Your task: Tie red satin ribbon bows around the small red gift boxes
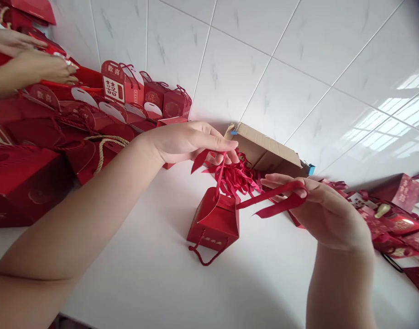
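A small red gift box (212, 224) stands on the white table, with a red cord handle (204, 261) hanging from its front. Red ribbon (274, 201) runs from the top of the box to both hands. My left hand (199, 141) pinches one end above the box, its thumb pressed to the fingers and a short tail hanging beside them. On the other side, my right hand (326, 205) grips the opposite end between thumb and fingers, and a loose tail dangles there. How the ribbon passes through the box top is partly hidden.
Behind the box lies a pile of red ribbons (242, 176) by an open cardboard box (267, 146) against the tiled wall. Several red gift boxes (122, 84) crowd the left, more red packages (397, 219) the right. Another person's hands (41, 66) work at upper left.
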Demonstrator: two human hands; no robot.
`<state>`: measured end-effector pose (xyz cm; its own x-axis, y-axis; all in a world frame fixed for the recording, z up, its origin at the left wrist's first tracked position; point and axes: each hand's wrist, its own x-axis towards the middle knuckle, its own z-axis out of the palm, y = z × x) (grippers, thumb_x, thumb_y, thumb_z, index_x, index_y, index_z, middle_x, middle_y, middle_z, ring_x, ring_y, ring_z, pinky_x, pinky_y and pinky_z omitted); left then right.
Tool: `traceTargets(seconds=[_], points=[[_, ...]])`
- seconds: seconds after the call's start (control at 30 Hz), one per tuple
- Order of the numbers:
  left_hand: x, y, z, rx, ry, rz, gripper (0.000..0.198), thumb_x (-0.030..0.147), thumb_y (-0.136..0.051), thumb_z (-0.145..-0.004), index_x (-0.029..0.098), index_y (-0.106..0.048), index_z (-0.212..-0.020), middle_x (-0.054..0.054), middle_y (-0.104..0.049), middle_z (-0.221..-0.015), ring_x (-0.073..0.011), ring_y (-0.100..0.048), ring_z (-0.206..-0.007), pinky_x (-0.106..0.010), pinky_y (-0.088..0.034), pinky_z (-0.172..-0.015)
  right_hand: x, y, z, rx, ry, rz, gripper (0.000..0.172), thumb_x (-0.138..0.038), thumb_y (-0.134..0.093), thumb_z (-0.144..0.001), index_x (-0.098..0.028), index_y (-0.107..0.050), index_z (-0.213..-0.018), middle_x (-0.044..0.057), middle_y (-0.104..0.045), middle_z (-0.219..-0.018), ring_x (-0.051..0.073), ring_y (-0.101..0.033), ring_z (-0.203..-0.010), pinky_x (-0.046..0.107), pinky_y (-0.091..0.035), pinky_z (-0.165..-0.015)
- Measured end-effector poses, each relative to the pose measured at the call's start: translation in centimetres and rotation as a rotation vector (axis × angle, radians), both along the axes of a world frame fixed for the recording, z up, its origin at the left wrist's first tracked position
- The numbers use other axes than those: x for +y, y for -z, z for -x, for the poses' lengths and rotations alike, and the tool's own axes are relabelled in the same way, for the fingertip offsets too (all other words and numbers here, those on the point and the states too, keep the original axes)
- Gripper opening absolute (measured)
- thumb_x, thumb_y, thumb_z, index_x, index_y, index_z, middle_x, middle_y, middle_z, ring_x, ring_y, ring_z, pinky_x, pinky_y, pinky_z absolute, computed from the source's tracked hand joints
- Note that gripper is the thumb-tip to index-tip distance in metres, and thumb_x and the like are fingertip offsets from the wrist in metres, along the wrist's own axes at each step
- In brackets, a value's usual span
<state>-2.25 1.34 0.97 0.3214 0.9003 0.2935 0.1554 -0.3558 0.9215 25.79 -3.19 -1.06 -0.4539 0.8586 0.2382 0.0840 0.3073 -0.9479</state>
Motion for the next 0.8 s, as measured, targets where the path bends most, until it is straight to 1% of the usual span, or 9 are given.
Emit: traceTargets(seconds=[0.1, 0.2, 0.27, 0.33, 0.43, 0.5, 0.6, 0.7, 0.8], points=[[0.2, 0.1, -0.4, -0.141, 0.086, 0.066, 0.024, 0.041, -0.074, -0.062, 0.018, -0.070, -0.061, -0.008, -0.068, -0.072, -0.0245, -0.065, -0.074, -0.036, -0.049, -0.069, 0.1, 0.2, 0.7, 0.058, 0.067, -0.023, 0.025, -0.028, -0.041, -0.086, -0.027, -0.063, -0.074, 0.000, -0.065, -0.113, 0.026, -0.052, -0.118, 0.047, -0.044, -0.097], [-0.2, -0.2, -1.0, -0.242, 0.205, 0.108, 0.028, 0.046, -0.065, -0.071, 0.019, -0.071, -0.069, -0.008, -0.070, -0.083, -0.0248, -0.066, -0.083, -0.037, -0.051, -0.074, 0.0, 0.2, 1.3, 0.075, 0.177, -0.101, 0.030, -0.033, -0.034, -0.087, -0.027, -0.063, -0.087, 0.003, -0.064, -0.114, 0.026, -0.051, -0.120, 0.046, -0.046, -0.095], [-0.7, -0.5, -1.5, -0.291, 0.211, 0.109, 0.031, 0.049, -0.058, -0.077, 0.021, -0.072, -0.076, -0.007, -0.071, -0.091, -0.0246, -0.066, -0.089, -0.037, -0.052, -0.076, -0.1, 0.0, 1.6, 0.106, 0.227, -0.157, 0.034, -0.032, -0.031, -0.087, -0.025, -0.063, -0.095, 0.004, -0.064, -0.113, 0.026, -0.051, -0.120, 0.045, -0.047, -0.096], [-1.2, -0.9, -2.2, -0.329, 0.204, 0.094, 0.035, 0.051, -0.054, -0.079, 0.021, -0.072, -0.081, -0.008, -0.070, -0.099, -0.0250, -0.065, -0.094, -0.038, -0.053, -0.079, -0.2, -0.3, 2.1, 0.182, 0.244, -0.226, 0.036, -0.031, -0.031, -0.087, -0.024, -0.064, -0.097, 0.004, -0.065, -0.112, 0.025, -0.052, -0.119, 0.045, -0.047, -0.096], [-1.9, -1.5, -3.1, -0.344, 0.168, 0.016, 0.037, 0.051, -0.055, -0.079, 0.019, -0.072, -0.084, -0.009, -0.069, -0.103, -0.0250, -0.065, -0.095, -0.038, -0.053, -0.079, -0.3, -0.7, 2.8, 0.262, 0.284, -0.349, 0.028, -0.031, -0.042, -0.087, -0.024, -0.067, -0.095, 0.003, -0.066, -0.109, 0.024, -0.057, -0.112, 0.042, -0.048, -0.095], [-2.3, -2.0, -3.5, -0.308, 0.079, -0.075, 0.032, 0.047, -0.060, -0.077, 0.018, -0.073, -0.082, -0.009, -0.070, -0.100, -0.0243, -0.065, -0.094, -0.036, -0.053, -0.079, -0.4, -1.0, 3.3, 0.231, 0.358, -0.393, 0.021, -0.031, -0.052, -0.085, -0.023, -0.068, -0.097, 0.003, -0.068, -0.105, 0.022, -0.061, -0.105, 0.040, -0.050, -0.091], [-2.9, -2.7, -4.0, -0.220, -0.042, -0.217, 0.021, 0.036, -0.068, -0.073, 0.018, -0.074, -0.082, -0.008, -0.071, -0.096, -0.0232, -0.064, -0.095, -0.034, -0.052, -0.082, -0.8, -1.6, 4.1, 0.189, 0.452, -0.434, 0.021, -0.029, -0.060, -0.082, -0.020, -0.069, -0.099, 0.005, -0.069, -0.097, 0.020, -0.065, -0.094, 0.037, -0.055, -0.083], [-3.3, -2.8, -4.2, -0.143, -0.094, -0.306, 0.017, 0.030, -0.069, -0.073, 0.018, -0.074, -0.083, -0.006, -0.072, -0.093, -0.0210, -0.064, -0.094, -0.032, -0.049, -0.087, -0.9, -2.3, 4.6, 0.207, 0.477, -0.457, 0.019, -0.024, -0.063, -0.079, -0.017, -0.070, -0.096, 0.005, -0.070, -0.093, 0.019, -0.066, -0.088, 0.035, -0.056, -0.080], [-3.2, -2.5, -4.4, -0.164, -0.108, -0.348, 0.014, 0.026, -0.067, -0.075, 0.018, -0.073, -0.084, -0.006, -0.072, -0.093, -0.0188, -0.064, -0.094, -0.030, -0.048, -0.090, -0.8, -2.7, 4.9, 0.202, 0.527, -0.464, 0.019, -0.020, -0.062, -0.078, -0.017, -0.070, -0.096, 0.004, -0.071, -0.089, 0.017, -0.067, -0.084, 0.033, -0.057, -0.077]])
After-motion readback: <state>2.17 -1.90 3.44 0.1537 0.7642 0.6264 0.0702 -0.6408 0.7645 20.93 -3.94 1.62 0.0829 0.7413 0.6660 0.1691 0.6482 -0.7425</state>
